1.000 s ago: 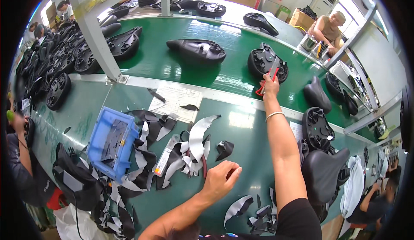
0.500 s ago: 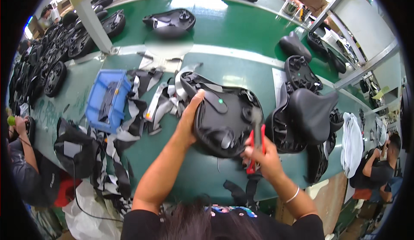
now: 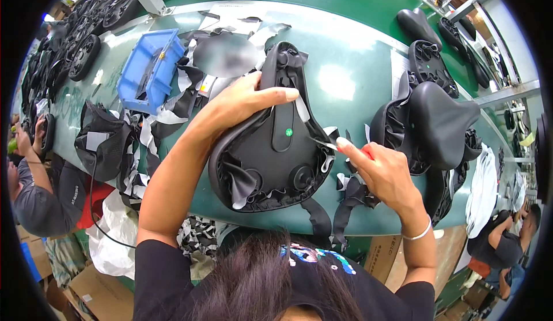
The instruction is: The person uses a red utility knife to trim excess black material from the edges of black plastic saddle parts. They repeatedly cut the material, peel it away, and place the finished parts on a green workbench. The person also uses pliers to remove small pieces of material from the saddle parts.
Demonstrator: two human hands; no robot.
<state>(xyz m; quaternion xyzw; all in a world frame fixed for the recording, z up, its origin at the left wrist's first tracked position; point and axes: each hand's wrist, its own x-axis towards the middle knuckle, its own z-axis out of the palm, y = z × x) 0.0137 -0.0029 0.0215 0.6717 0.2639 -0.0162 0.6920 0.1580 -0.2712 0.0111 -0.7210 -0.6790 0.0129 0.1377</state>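
One seat point(image 3: 262, 151) is held upside down between the hands in the middle of the frame, above the table point(image 3: 352, 116), its narrow end pointing up. Its narrow end is grasped by the left hand point(image 3: 247, 99), with the thumb laid across the underside. The right hand point(image 3: 383, 177) is placed just right of the seat and is closed around one pair of scissors point(image 3: 367, 153), whose blades are directed at the seat's right rim; whether they are parted cannot be told. One blue bin point(image 3: 162, 79) is set at the upper left. At least three seats are piled point(image 3: 443, 125) at the right. Dark and pale scraps point(image 3: 164, 128), too many to be counted, are strewn left of the seat.
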